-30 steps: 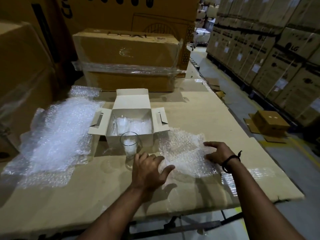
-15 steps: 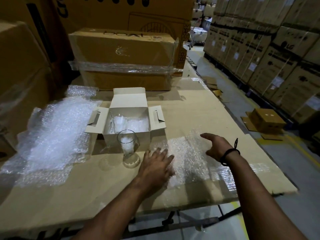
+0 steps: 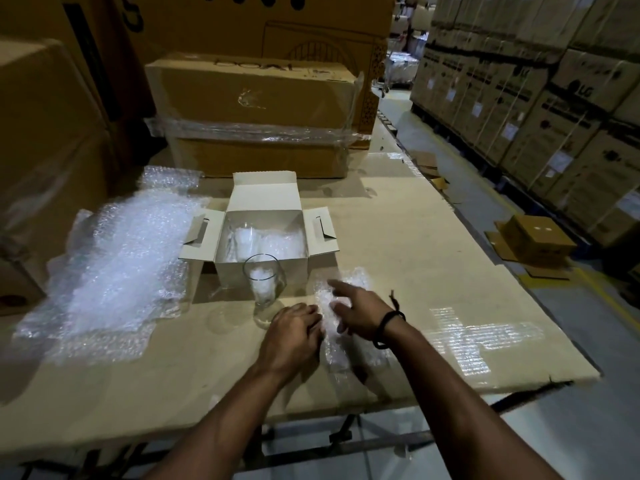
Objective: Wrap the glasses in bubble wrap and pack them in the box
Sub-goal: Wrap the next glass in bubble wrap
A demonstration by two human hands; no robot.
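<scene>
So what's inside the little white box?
Inside the white box you can see crumpled bubble wrap and the rim of a clear glass at its left. The box's front wall hides its floor, so whether more lies underneath cannot be told.

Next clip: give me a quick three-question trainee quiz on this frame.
1. True or false: the box is closed.
2. The glass: A) stands inside the box, B) stands in front of the box, C) lies on its side.
3. What lies between the left hand and right hand?
Key: 1 false; 2 B; 3 a wrap sheet.
</scene>
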